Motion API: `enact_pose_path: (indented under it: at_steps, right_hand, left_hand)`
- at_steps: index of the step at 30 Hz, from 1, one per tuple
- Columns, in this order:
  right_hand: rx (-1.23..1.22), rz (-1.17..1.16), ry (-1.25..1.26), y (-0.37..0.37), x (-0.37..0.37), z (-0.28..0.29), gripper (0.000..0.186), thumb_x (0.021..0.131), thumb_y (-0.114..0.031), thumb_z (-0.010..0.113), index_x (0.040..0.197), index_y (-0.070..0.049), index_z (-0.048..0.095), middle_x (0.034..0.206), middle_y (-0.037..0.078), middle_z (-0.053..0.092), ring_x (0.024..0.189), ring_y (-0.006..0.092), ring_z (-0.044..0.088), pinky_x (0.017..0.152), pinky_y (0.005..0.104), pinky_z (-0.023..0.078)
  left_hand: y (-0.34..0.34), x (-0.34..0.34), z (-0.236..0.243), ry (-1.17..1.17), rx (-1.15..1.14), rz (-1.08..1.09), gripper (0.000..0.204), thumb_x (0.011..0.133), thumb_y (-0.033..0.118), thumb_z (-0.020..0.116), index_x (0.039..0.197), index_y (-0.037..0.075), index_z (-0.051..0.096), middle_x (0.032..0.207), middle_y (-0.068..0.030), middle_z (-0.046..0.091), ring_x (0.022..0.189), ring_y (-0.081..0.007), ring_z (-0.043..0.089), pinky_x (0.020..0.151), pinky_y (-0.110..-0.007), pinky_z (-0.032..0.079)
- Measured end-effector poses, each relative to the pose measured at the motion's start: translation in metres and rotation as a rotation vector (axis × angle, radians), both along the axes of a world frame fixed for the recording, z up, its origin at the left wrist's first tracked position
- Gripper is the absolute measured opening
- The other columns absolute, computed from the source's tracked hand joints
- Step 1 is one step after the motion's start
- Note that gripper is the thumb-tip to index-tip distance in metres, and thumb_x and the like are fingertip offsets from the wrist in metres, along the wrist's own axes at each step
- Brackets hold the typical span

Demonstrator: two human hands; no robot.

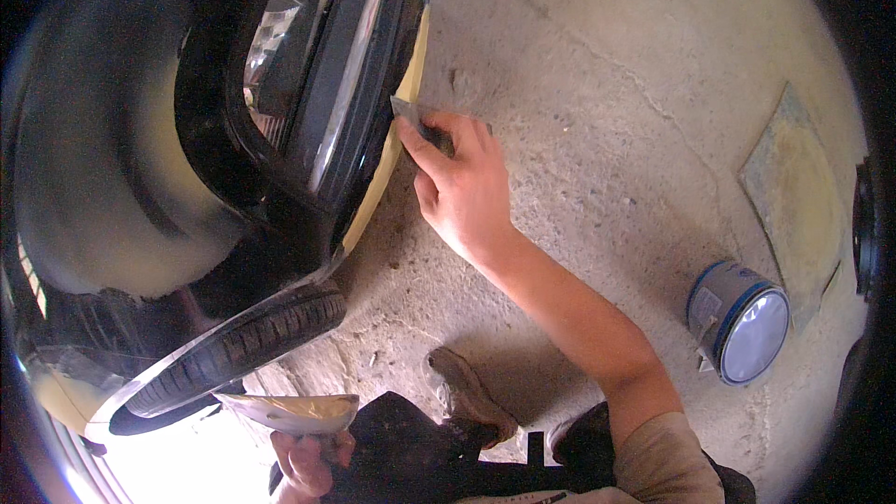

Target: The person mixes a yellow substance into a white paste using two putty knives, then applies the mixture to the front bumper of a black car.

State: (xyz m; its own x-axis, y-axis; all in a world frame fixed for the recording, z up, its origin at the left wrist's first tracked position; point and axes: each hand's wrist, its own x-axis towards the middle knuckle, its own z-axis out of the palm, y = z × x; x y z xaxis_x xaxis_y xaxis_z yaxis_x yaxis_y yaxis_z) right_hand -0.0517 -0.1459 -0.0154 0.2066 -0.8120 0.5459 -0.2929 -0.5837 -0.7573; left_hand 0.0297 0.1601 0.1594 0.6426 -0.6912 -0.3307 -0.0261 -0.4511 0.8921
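Spreader blade (pixel 409 112) pinched in right hand (pixel 464 189), pressed against yellow filler strip (pixel 385 168) on black car bumper (pixel 308 84). Left hand (pixel 303 463) grips filler-loaded board (pixel 291 409) near tyre (pixel 233 350).

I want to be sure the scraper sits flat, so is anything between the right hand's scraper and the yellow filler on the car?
Nothing visible: the right hand presses the scraper straight against the yellow filler on the car.

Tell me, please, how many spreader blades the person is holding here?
2: a small grey spreader in the right hand, pressed to the yellow filler strip on the black car, and a wide filler-smeared blade in the left hand at the lower edge.
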Motion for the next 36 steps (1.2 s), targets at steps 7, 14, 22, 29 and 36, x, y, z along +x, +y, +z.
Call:
enact_pose_path:
  at_steps: [7, 14, 22, 29, 36]
  right_hand:
    - [0.019, 0.045, 0.005, 0.025, 0.001, 0.000, 0.065, 0.064, 0.002, 0.070, 0.127, -0.017, 0.065, 0.113, 0.013, 0.058, 0.097, 0.0319, 0.057, 0.081, 0.0424, 0.048]
    - [0.019, 0.074, 0.001, 0.050, 0.008, -0.007, 0.071, 0.063, 0.001, 0.072, 0.130, -0.018, 0.062, 0.115, 0.013, 0.058, 0.098, 0.0316, 0.057, 0.081, 0.0433, 0.047]
    - [-0.002, 0.106, -0.035, 0.087, 0.020, -0.014, 0.073, 0.062, -0.001, 0.074, 0.132, -0.018, 0.060, 0.116, 0.013, 0.057, 0.099, 0.0312, 0.057, 0.082, 0.0432, 0.047]
    - [-0.015, 0.115, -0.043, 0.118, 0.032, -0.020, 0.064, 0.067, -0.003, 0.074, 0.129, -0.016, 0.063, 0.114, 0.012, 0.057, 0.100, 0.0299, 0.057, 0.084, 0.0427, 0.048]
    - [0.028, 0.200, -0.035, 0.144, 0.039, -0.017, 0.064, 0.067, -0.008, 0.073, 0.130, -0.016, 0.063, 0.116, 0.012, 0.055, 0.104, 0.0298, 0.056, 0.089, 0.0434, 0.048]
  left_hand:
    - [-0.006, -0.002, 0.006, 0.018, 0.030, -0.086, 0.063, 0.091, 0.047, 0.062, 0.117, -0.007, 0.047, 0.060, -0.0142, 0.055, 0.042, -0.0201, 0.051, 0.035, -0.032, 0.040]
    - [-0.012, -0.006, 0.009, -0.015, 0.070, -0.067, 0.070, 0.088, 0.053, 0.062, 0.116, -0.010, 0.048, 0.064, -0.0143, 0.058, 0.043, -0.0194, 0.053, 0.037, -0.031, 0.041]
    - [-0.008, -0.005, 0.011, 0.028, 0.014, -0.039, 0.069, 0.088, 0.049, 0.068, 0.121, -0.007, 0.045, 0.064, -0.0129, 0.057, 0.043, -0.0197, 0.052, 0.035, -0.031, 0.041]
    - [-0.005, -0.003, 0.011, 0.031, 0.029, -0.035, 0.067, 0.086, 0.049, 0.068, 0.119, -0.005, 0.048, 0.064, -0.0126, 0.058, 0.043, -0.0195, 0.052, 0.035, -0.031, 0.040]
    - [-0.001, -0.001, 0.011, 0.047, 0.019, -0.031, 0.065, 0.086, 0.047, 0.069, 0.120, -0.004, 0.048, 0.067, -0.0135, 0.058, 0.043, -0.0203, 0.052, 0.035, -0.031, 0.040]
